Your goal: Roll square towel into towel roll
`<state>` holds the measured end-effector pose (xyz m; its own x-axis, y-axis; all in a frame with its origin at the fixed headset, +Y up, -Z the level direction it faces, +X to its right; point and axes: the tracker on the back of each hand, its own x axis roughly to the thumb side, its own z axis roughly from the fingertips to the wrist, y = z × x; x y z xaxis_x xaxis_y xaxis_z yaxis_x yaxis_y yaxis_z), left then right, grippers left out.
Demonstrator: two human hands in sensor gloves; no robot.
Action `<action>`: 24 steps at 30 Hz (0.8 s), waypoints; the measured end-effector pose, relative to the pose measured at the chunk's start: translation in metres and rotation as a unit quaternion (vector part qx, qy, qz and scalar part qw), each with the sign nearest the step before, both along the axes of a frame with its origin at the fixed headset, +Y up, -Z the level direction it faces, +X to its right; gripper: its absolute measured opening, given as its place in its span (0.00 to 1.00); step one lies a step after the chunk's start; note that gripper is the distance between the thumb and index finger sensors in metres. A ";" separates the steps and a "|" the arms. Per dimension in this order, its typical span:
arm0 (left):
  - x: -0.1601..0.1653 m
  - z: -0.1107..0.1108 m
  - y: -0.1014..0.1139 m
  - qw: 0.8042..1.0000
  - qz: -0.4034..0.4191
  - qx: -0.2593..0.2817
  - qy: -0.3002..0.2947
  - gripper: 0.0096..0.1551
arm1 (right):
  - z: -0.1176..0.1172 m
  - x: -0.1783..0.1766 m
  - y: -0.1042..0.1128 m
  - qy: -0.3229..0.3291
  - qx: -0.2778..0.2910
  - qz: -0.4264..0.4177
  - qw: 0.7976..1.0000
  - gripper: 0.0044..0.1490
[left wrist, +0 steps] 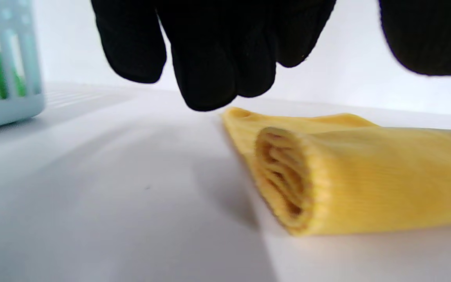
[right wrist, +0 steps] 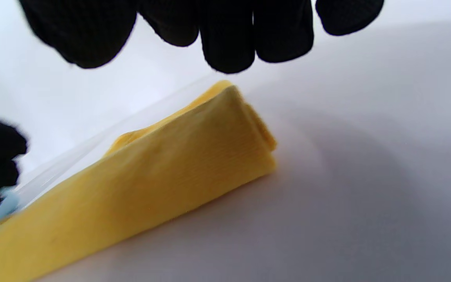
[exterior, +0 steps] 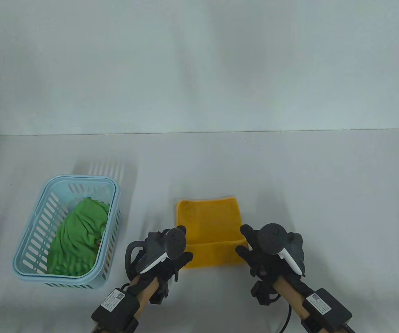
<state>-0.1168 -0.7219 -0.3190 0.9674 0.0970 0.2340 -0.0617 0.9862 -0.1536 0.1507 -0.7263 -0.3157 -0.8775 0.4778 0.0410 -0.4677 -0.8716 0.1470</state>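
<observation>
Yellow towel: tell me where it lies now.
In the table view the yellow towel lies on the table just right of centre, partly rolled, right of the blue basket.

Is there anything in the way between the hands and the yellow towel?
Nothing visible. The left hand and right hand sit at either end of the half-rolled yellow cloth towel. In the wrist views their fingers hang just above the roll with only bare white table around. The blue plastic basket stands off to the left.

A light blue slotted plastic basket (exterior: 29, 239) sits on the white table (exterior: 324, 180), left of centre, with a crumpled green cloth (exterior: 76, 241) inside it.
</observation>
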 end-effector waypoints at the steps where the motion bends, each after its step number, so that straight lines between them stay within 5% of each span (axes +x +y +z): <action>1: 0.003 0.001 0.000 1.000 -0.002 -0.005 -0.017 0.48 | 0.001 -0.003 0.000 0.014 0.001 0.007 1.000 0.46; 4: 0.014 0.006 -0.006 0.998 -0.023 -0.022 -0.047 0.42 | 0.005 -0.017 -0.003 0.063 -0.005 0.069 0.996 0.45; 10: 0.021 0.004 -0.030 0.993 -0.094 -0.042 -0.052 0.48 | 0.000 -0.019 -0.028 0.067 -0.032 0.160 0.984 0.45; 16: 0.023 0.002 -0.037 0.991 -0.119 -0.037 -0.045 0.48 | -0.004 -0.017 -0.036 0.057 -0.038 0.173 0.983 0.46; 24: 0.020 0.000 -0.031 0.994 -0.089 -0.047 -0.039 0.40 | -0.007 -0.012 -0.030 0.043 -0.025 0.144 0.988 0.34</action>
